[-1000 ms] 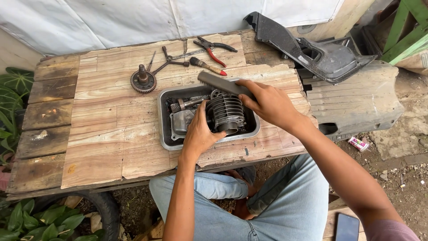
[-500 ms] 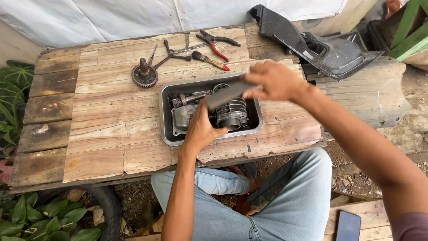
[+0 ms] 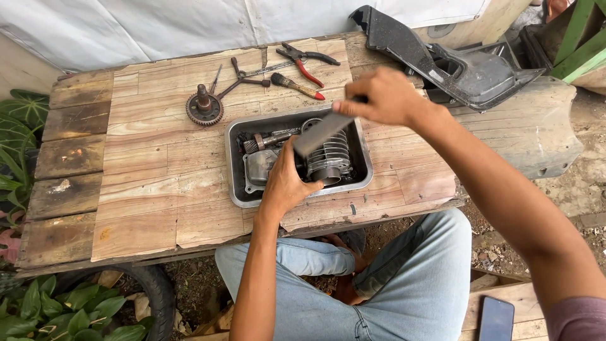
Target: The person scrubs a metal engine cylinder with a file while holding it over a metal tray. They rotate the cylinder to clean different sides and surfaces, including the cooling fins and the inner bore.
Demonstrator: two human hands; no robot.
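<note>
A metal tray point(image 3: 235, 165) sits on the wooden table point(image 3: 145, 189). Inside it lies a finned engine cylinder point(image 3: 333, 161), alongside a gear shaft point(image 3: 268, 140) and a grey cover point(image 3: 259, 167). My left hand point(image 3: 287, 183) rests in the tray against the cylinder's left side and steadies it. My right hand point(image 3: 382, 95) is raised above the tray's back right corner and grips a flat grey file-like tool point(image 3: 322, 132), whose far end points down over the cylinder's fins.
Behind the tray lie a sprocket point(image 3: 204, 108), a T-wrench point(image 3: 243, 77), red-handled pliers point(image 3: 306, 63) and a screwdriver point(image 3: 295, 86). A black plastic fairing point(image 3: 461, 66) sits at the back right. A phone point(image 3: 495, 319) lies lower right, a tyre point(image 3: 154, 290) and plants lower left.
My right hand has lifted and drawn back to the right with the flat tool, stroking it across the cylinder. My left hand stays on the cylinder.
</note>
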